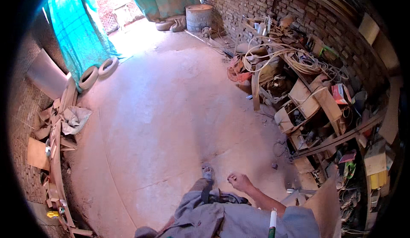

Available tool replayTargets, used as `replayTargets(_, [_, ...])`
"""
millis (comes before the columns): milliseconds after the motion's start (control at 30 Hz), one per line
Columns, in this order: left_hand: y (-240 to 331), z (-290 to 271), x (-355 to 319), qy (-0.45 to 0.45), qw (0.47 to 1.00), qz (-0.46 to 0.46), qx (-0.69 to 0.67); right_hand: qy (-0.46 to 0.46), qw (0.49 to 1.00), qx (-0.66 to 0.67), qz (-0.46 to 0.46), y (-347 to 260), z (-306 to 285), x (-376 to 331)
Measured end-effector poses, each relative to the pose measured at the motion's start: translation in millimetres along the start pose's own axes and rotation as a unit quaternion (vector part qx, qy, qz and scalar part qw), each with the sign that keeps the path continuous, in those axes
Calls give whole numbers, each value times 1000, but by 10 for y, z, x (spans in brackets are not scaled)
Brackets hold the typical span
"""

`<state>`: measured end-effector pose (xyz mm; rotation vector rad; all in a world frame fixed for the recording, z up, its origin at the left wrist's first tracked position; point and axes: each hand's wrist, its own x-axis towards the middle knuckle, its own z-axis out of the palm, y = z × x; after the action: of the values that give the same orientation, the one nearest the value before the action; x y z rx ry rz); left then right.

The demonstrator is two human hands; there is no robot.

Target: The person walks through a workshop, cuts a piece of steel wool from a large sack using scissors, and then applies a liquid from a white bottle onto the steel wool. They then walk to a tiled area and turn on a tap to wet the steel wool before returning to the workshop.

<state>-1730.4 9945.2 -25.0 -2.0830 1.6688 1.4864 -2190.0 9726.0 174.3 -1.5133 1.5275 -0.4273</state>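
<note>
My right hand [240, 181] hangs in front of my body, above the concrete floor [158, 122], with its fingers curled in and nothing visible in them. It touches nothing. Just left of it my bare foot [207, 172] is on the floor. At the lower edge a bit of my left forearm [166, 225] shows beside my grey shirt [252, 218]; the left hand itself is out of sight. A white and green pen-like stick [272, 224] stands up against the shirt's front.
Along the right brick wall lies a heap of wooden boards [304, 97], coiled hose [305, 65] and scrap. Planks [55, 152] and a sack [76, 119] line the left side. Two tyres [89, 77] lie by a turquoise curtain [77, 33]. A metal drum [199, 19] stands at the back.
</note>
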Motion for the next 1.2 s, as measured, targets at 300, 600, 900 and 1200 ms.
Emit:
replayTargets(300, [2419, -2911, 2606, 56, 992, 16, -111, 215, 953, -2, 215, 741, -1340, 1308])
replayTargets(600, [4033, -3475, 4556, -102, 988, 88, -75, 435, 890, -87, 102, 1402, -3617, 3618])
replayTargets(900, [4738, -3101, 5768, -45, 957, 90, -272, 466, 866, -156, 91, 399, -6587, 6458])
replayTargets(1200, [6721, -4452, 7013, -41, 977, 164, -128, 465, 838, -131, 254, 416, -7368, 8057])
